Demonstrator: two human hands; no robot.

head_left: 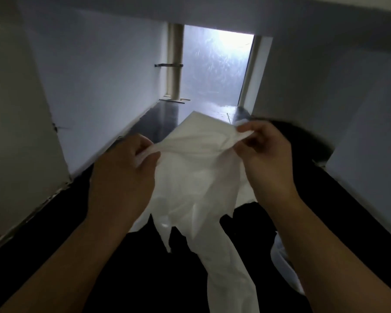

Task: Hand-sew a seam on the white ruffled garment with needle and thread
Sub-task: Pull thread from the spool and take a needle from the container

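Note:
The white garment (196,168) hangs in the air between both hands, its lower part trailing down toward the bottom of the view. My left hand (122,177) pinches the cloth's upper left edge between thumb and fingers. My right hand (266,159) pinches the upper right edge, fingers curled round a fold. The cloth is stretched a little between the two grips. No needle or thread shows in this dim, slightly blurred view.
A dark floor (158,118) runs along a narrow passage between pale walls (99,75) toward a bright frosted door or window (215,68). A dark shape (303,141) lies behind my right hand. Another pale piece of cloth (282,263) shows low right.

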